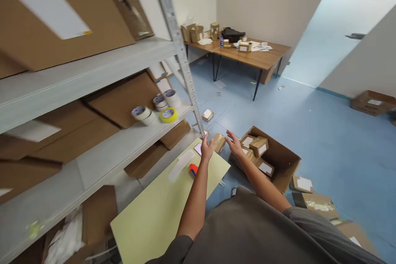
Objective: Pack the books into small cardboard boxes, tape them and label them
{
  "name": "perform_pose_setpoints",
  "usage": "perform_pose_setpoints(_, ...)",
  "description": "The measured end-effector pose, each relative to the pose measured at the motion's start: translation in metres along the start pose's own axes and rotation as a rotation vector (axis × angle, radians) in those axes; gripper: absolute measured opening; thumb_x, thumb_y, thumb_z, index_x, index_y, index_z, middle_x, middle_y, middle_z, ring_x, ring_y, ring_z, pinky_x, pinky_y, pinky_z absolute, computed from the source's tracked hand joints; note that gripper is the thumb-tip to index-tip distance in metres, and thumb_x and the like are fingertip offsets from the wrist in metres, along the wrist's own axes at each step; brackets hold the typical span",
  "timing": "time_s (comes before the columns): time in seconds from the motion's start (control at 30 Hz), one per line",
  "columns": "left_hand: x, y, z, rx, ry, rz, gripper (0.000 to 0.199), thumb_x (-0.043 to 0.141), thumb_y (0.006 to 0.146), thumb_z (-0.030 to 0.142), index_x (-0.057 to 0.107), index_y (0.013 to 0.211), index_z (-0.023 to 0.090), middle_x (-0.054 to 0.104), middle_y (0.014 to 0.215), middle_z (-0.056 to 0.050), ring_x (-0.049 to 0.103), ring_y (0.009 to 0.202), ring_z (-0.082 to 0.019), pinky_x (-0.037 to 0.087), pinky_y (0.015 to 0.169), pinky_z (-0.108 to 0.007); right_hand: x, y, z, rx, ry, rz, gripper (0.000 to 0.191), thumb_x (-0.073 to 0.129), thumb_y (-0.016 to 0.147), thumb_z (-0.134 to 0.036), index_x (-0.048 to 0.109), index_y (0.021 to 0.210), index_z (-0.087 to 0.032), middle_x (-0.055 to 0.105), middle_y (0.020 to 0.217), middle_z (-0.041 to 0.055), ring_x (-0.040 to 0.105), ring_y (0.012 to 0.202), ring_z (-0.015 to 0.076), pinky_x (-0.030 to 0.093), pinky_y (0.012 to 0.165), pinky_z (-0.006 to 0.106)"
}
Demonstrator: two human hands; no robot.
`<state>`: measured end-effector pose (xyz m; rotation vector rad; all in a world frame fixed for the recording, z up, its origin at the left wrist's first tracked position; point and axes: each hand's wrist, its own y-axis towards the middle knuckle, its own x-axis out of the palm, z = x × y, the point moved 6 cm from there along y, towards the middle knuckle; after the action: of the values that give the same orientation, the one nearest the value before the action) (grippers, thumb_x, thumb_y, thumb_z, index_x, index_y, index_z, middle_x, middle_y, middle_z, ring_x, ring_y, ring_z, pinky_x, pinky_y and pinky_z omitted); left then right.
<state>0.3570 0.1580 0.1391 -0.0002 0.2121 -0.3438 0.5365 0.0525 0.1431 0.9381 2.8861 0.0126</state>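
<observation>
My left hand (207, 148) is raised over the far end of a pale yellow tabletop (151, 210), fingers apart and holding nothing. To its right, my right hand (234, 144) is also open, palm turned inward, near a large open carton (286, 169). In the gap between the hands shows a small taped cardboard box (219, 143), which seems to lie beyond them. A phone (197, 148) lies on the tabletop by my left hand. An orange-and-blue tool (193, 168), partly hidden by my left forearm, lies there too, beside a whitish strip (181, 166).
A metal shelf rack (93, 173) on the left holds cartons and several tape rolls (168, 114). Small labelled boxes (259, 146) fill part of the open carton. More boxes (318, 204) lie on the blue floor at right. A wooden table (262, 55) stands at the back.
</observation>
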Motion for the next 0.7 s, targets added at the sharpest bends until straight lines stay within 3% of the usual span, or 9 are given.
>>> perform_pose_setpoints(0.2, -0.155, -0.053, -0.011, -0.002, -0.037, 0.193, 0.059, 0.067, 0.099, 0.048, 0.057, 0.152, 0.025, 0.054, 0.161, -0.013, 0.055, 0.144, -0.030, 0.048, 0.116, -0.043, 0.138, -0.047, -0.038, -0.069, -0.055, -0.191, 0.075, 0.063, 0.090, -0.071, 0.058, 0.152, -0.030, 0.058, 0.157, 0.0139, 0.058, 0.141, 0.0349, 0.053, 0.111, 0.055)
perform_pose_setpoints(0.33, -0.256, -0.097, -0.038, -0.037, -0.082, 0.348, 0.061, 0.068, 0.097, 0.050, 0.057, 0.152, 0.025, 0.055, 0.160, -0.013, 0.055, 0.143, -0.031, 0.051, 0.114, -0.044, 0.229, -0.093, -0.059, -0.117, -0.092, -0.328, 0.069, 0.063, 0.093, -0.067, 0.059, 0.152, -0.031, 0.058, 0.157, 0.0118, 0.058, 0.140, 0.0336, 0.054, 0.110, 0.053)
perform_pose_setpoints(0.43, -0.314, -0.131, -0.063, -0.049, -0.118, 0.401, 0.063, 0.069, 0.096, 0.054, 0.057, 0.152, 0.027, 0.053, 0.161, -0.012, 0.055, 0.144, -0.031, 0.051, 0.113, -0.043, 0.282, -0.129, -0.071, -0.123, -0.121, -0.414, 0.066, 0.063, 0.094, -0.064, 0.058, 0.152, -0.032, 0.057, 0.158, 0.0109, 0.056, 0.142, 0.0336, 0.054, 0.111, 0.052)
perform_pose_setpoints(0.57, -0.358, -0.163, -0.094, -0.130, -0.135, 0.422, 0.064, 0.069, 0.096, 0.056, 0.056, 0.152, 0.029, 0.053, 0.162, -0.012, 0.054, 0.145, -0.031, 0.050, 0.115, -0.043, 0.317, -0.161, -0.082, -0.126, -0.152, -0.443, 0.062, 0.061, 0.097, -0.061, 0.058, 0.152, -0.034, 0.057, 0.157, 0.0093, 0.054, 0.143, 0.0335, 0.052, 0.112, 0.054)
perform_pose_setpoints(0.63, -0.363, -0.170, -0.106, -0.185, -0.144, 0.428, 0.064, 0.069, 0.096, 0.055, 0.055, 0.153, 0.027, 0.052, 0.162, -0.013, 0.055, 0.144, -0.031, 0.050, 0.115, -0.042, 0.318, -0.167, -0.082, -0.126, -0.171, -0.439, 0.060, 0.062, 0.096, -0.059, 0.059, 0.151, -0.034, 0.058, 0.157, 0.0089, 0.054, 0.143, 0.0334, 0.052, 0.112, 0.054)
perform_pose_setpoints(0.7, -0.356, -0.174, -0.116, -0.219, -0.153, 0.424, 0.064, 0.067, 0.097, 0.052, 0.054, 0.154, 0.025, 0.052, 0.162, -0.014, 0.058, 0.141, -0.030, 0.051, 0.114, -0.041, 0.309, -0.168, -0.074, -0.118, -0.201, -0.426, 0.059, 0.065, 0.095, -0.056, 0.061, 0.149, -0.033, 0.058, 0.156, 0.0090, 0.054, 0.143, 0.0334, 0.053, 0.110, 0.053)
